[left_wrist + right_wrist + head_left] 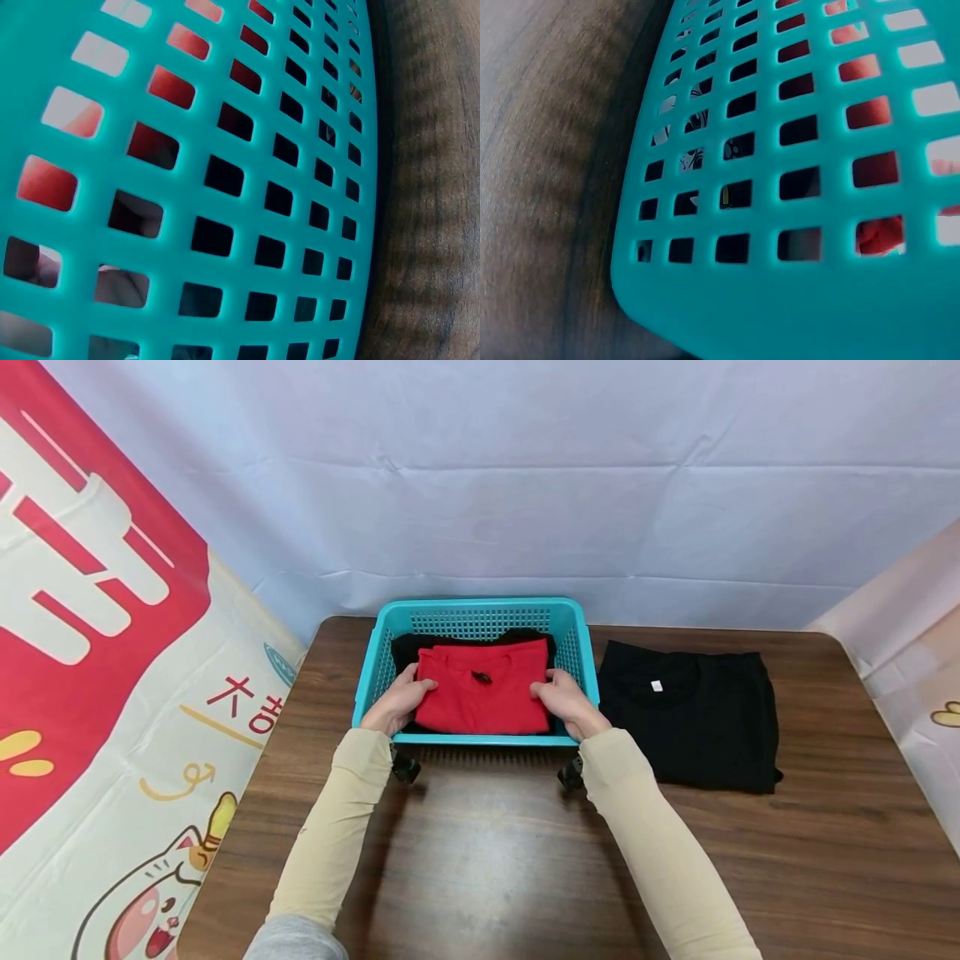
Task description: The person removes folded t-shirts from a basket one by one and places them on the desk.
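A folded red shirt (482, 697) with a dark mark at its neckline lies inside the turquoise mesh basket (487, 740), over black fabric (406, 648). My left hand (400, 700) holds the shirt's left edge, thumb on top; my right hand (567, 700) grips its right edge the same way. The fingers beneath the cloth are hidden. Both wrist views are mostly filled by the basket's perforated wall (247, 176), with bits of red cloth (880, 235) and dark fabric showing through its holes.
A folded black shirt (697, 727) with a white neck label lies on the wooden table (480, 860), just right of the basket. Behind the table hangs a pale curtain (510, 510). A printed cloth (187, 693) hangs along the left side.
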`<state>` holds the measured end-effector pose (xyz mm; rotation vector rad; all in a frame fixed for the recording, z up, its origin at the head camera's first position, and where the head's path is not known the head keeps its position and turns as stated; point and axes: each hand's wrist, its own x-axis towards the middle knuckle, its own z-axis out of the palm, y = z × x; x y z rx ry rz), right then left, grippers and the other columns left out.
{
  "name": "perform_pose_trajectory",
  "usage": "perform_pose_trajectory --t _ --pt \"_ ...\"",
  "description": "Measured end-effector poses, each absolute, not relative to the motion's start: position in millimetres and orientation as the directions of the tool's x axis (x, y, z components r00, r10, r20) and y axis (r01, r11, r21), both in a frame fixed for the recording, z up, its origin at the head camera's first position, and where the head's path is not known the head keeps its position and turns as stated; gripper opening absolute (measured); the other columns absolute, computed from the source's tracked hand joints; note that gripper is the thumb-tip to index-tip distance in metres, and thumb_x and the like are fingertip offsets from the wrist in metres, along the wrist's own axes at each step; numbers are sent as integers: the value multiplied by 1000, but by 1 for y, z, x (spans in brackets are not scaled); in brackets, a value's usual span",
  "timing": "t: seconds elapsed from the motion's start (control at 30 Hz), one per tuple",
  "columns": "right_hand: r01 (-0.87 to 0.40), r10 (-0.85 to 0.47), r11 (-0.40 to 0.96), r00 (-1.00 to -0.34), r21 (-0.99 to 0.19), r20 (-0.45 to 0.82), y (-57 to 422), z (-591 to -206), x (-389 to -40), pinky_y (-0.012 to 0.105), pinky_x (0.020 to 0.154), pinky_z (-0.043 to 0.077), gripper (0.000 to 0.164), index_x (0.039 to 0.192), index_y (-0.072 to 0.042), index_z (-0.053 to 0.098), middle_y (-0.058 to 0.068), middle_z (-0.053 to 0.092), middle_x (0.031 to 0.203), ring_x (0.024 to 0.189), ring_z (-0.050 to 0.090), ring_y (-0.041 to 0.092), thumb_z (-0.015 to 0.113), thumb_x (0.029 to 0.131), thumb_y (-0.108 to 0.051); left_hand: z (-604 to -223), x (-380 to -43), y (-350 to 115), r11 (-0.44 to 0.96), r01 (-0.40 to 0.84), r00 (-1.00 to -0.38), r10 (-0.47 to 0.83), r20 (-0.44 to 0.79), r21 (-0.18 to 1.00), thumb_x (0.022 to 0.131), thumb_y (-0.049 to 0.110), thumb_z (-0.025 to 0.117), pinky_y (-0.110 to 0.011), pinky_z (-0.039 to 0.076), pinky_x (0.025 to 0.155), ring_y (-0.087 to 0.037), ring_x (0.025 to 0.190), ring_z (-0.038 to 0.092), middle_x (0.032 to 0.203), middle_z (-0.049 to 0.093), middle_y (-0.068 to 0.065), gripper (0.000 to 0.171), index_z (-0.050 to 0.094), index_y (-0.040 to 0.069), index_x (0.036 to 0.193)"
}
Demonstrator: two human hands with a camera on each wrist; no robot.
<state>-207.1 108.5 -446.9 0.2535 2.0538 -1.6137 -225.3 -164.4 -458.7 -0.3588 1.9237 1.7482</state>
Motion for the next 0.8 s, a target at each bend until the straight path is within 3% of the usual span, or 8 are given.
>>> perform_pose_trajectory --t 0.17,0.3,0.5,0.67,0.8 --pt "476 -173 217 -841 -853 -513 109 -446 -209 30 90 48 55 147 -2 25 15 47 135 108 53 23 43 99 -20 -457 -226 -164 147 -528 -823 152 -546 836 100 19 49 -39 53 94 -26 119 53 137 47 -12 49 28 12 144" --pt "511 -157 190 -827 -838 -540 109 -444 -208 29 90 52 63 147 -3 25 12 51 131 101 58 18 56 98 -28 -456 -226 -163 152 -546 -809 159 -565 824 100 20 51 -37 53 95 -25 118 54 137 49 -12 49 30 10 143" --pt "540 -139 133 -820 -831 -555 109 -442 -209 26 82 55 54 136 1 38 9 57 117 88 62 14 62 93 -22 -454 -226 -164 126 -556 -804 169 -570 822 99 15 51 -38 51 96 -25 119 53 136 49 -11 49 31 10 143" --pt "551 -167 28 -820 -834 -548 112 -443 -210 25 77 57 51 136 -3 41 9 55 125 98 60 17 61 92 -19 -452 -225 -165 119 -571 -797 160 -583 812 96 17 53 -33 52 88 -23 112 53 129 51 -9 47 34 11 138" --pt "562 -217 -10 -808 -827 -547 115 -443 -211 26 77 57 54 139 -5 38 9 51 130 105 57 20 59 91 -17 -451 -225 -166 63 -596 -786 156 -598 800 93 18 55 -28 53 78 -20 98 57 114 55 -6 34 44 9 124"
